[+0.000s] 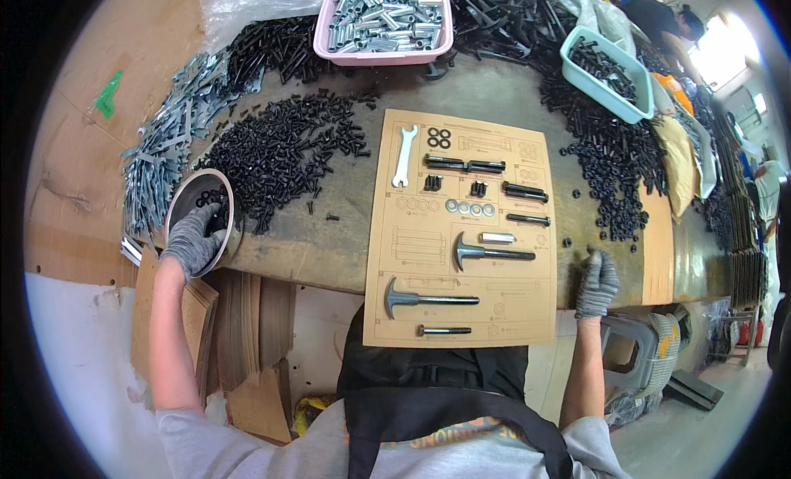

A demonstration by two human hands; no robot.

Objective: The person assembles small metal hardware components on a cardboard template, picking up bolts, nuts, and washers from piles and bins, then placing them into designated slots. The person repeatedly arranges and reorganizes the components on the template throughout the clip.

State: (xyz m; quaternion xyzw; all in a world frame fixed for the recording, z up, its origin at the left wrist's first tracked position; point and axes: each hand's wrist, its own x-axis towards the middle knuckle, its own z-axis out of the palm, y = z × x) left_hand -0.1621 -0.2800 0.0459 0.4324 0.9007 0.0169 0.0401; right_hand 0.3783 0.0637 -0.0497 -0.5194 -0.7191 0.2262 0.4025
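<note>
My left hand (191,238), in a grey knit glove, reaches into a tilted metal bowl (233,219) at the left table edge. Its fingers are stretched apart among small black rings (216,197). At the right, my right hand (596,286), gloved too, is curled closed by the table edge; whatever it holds is hidden. Between the hands lies a printed brown card (461,273) overhanging the edge. On it sit an open-end wrench (404,156), black rings (439,138), silver washers (470,208), black bolts (465,163), a silver sleeve (497,238) and two T-shaped hooked rods (432,299).
Heaped black screws (280,149) and flat wrenches (173,141) cover the left. A pink bin (383,59) of silver sleeves stands at the back. Right are a pale-blue bin (638,108), black nuts (618,211) and a grey crate (628,351). Another person (659,26) is far right.
</note>
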